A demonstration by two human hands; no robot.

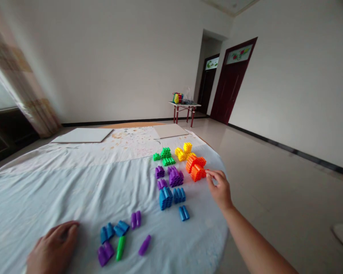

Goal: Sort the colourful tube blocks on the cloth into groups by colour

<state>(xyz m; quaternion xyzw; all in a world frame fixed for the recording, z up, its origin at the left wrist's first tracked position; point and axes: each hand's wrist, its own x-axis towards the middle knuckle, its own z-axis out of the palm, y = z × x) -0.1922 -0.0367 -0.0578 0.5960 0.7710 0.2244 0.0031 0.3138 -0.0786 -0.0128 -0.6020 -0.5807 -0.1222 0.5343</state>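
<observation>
My right hand [218, 186] is at the right side of the cloth-covered table, its thumb and index finger pinched at the edge of the orange pieces [198, 172]. My left hand [55, 245] rests on the cloth at the lower left, fingers curled; whatever may be under them is hidden. Right of it lie loose blue pieces [121, 228], purple pieces [105, 253], a green piece [120, 248] and a single purple piece [144, 245]. Farther up stand grouped blue [165, 198], purple [175, 176], green [166, 152] and yellow pieces [180, 153].
Two flat boards, one white [82, 135] and one beige [170, 131], lie at the table's far side. The light cloth [125, 190] is wrinkled. A small table [185, 104] with bags stands beyond, near dark red doors [233, 82].
</observation>
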